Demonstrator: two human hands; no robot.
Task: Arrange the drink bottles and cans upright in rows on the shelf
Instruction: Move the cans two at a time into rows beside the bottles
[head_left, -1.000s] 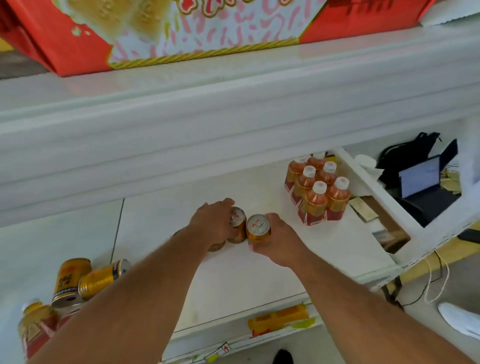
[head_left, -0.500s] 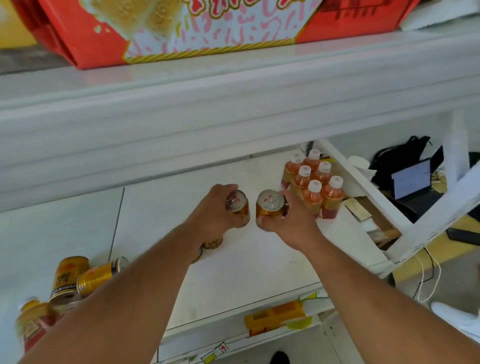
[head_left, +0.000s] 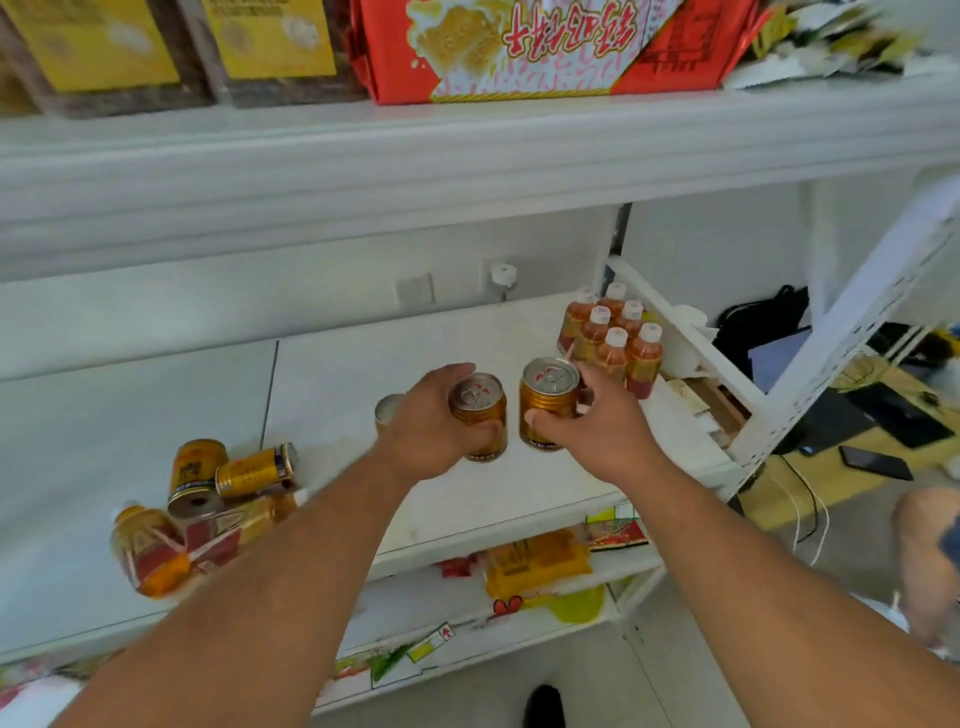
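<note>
Two gold cans held upright above the white shelf: left hand wrapped round one can, right hand gripping the other can, close beside it. Third can half hidden behind the left hand. Six bottles upright in rows at the shelf's right end. Toppled cans and bottles heaped at left.

Single view, head-worn, wide-angle. Looks forward and down onto the white middle shelf from in front of its open edge, close in: both forearms run up from the bottom edge. Upper shelf crosses the top of frame; floor shows below and right of the middle shelf.
</note>
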